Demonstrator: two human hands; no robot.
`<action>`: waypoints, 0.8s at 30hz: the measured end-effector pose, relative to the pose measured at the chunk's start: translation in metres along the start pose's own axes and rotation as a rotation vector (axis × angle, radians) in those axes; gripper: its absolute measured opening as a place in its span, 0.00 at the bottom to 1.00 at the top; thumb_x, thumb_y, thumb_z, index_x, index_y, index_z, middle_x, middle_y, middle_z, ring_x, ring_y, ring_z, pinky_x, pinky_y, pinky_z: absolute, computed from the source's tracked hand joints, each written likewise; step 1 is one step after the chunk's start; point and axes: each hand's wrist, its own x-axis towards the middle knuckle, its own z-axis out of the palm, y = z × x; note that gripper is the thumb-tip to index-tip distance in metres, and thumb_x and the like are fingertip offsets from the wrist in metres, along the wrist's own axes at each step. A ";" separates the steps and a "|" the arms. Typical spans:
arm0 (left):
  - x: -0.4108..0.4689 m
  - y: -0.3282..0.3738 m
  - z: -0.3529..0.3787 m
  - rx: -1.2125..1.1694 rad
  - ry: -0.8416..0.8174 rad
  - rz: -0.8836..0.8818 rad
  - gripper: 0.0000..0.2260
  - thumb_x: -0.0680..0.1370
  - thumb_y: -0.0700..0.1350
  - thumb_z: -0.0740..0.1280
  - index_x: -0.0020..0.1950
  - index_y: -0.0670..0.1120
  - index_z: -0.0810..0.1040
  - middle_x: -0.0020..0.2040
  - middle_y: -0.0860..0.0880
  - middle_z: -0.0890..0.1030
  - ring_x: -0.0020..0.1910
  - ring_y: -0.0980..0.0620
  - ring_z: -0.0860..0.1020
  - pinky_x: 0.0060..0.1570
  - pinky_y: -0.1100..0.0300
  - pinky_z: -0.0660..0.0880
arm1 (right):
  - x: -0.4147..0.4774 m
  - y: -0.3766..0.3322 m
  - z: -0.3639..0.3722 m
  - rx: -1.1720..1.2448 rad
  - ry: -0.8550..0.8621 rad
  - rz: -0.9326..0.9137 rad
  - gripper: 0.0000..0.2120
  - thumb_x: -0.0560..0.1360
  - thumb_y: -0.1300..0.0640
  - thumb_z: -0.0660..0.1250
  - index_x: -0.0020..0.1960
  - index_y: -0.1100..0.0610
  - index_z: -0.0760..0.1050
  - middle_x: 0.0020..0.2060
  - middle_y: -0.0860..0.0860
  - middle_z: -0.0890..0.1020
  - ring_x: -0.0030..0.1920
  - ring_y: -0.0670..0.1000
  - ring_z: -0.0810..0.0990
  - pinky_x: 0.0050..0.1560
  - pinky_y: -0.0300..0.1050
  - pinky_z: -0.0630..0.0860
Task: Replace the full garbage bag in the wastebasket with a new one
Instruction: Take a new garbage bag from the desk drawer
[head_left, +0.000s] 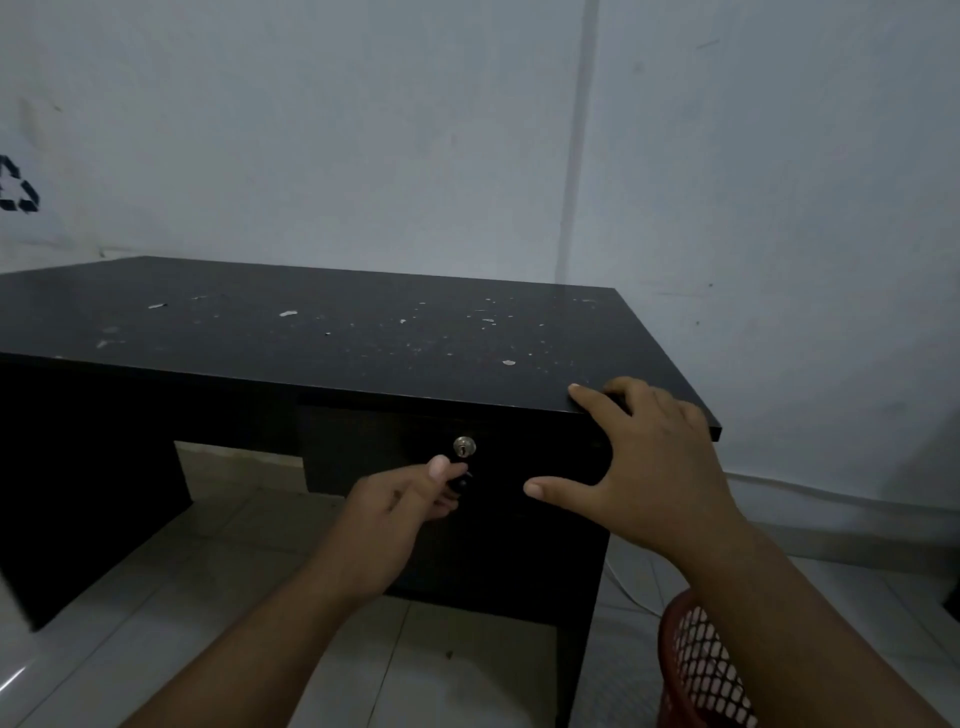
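A red mesh wastebasket (698, 670) stands on the floor at the lower right, partly hidden behind my right forearm; no bag shows in its visible part. My left hand (410, 499) pinches a small dark knob (461, 486) on the drawer front (519, 457) of the black desk, just below a silver keyhole lock (464, 447). My right hand (644, 462) rests spread on the desk's front right corner, fingers over the top edge and thumb against the drawer front.
The black desk (311, 332) with a chipped, speckled top stands against a pale wall. Light floor tiles lie below, with a white cable (628, 592) beside the desk's right leg. A white object shows at the lower left edge (10, 670).
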 end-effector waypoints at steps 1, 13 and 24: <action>-0.005 -0.002 -0.001 -0.006 0.004 0.013 0.39 0.65 0.82 0.61 0.61 0.55 0.84 0.55 0.53 0.87 0.57 0.54 0.85 0.63 0.53 0.79 | 0.000 0.000 0.001 -0.006 -0.003 0.000 0.55 0.60 0.13 0.48 0.79 0.41 0.60 0.73 0.49 0.69 0.73 0.54 0.66 0.73 0.55 0.61; -0.031 0.003 -0.010 0.289 0.118 0.312 0.25 0.76 0.75 0.56 0.60 0.62 0.80 0.51 0.60 0.80 0.51 0.55 0.80 0.46 0.62 0.76 | -0.025 -0.012 0.028 0.035 0.389 -0.281 0.32 0.70 0.32 0.71 0.62 0.55 0.81 0.59 0.54 0.81 0.63 0.59 0.78 0.64 0.57 0.70; 0.017 0.035 -0.056 1.184 -0.003 0.347 0.49 0.72 0.82 0.41 0.85 0.53 0.50 0.85 0.53 0.52 0.83 0.56 0.45 0.79 0.57 0.40 | -0.028 -0.045 0.033 0.170 0.238 -0.124 0.31 0.73 0.27 0.59 0.59 0.50 0.81 0.47 0.45 0.82 0.47 0.48 0.79 0.48 0.45 0.67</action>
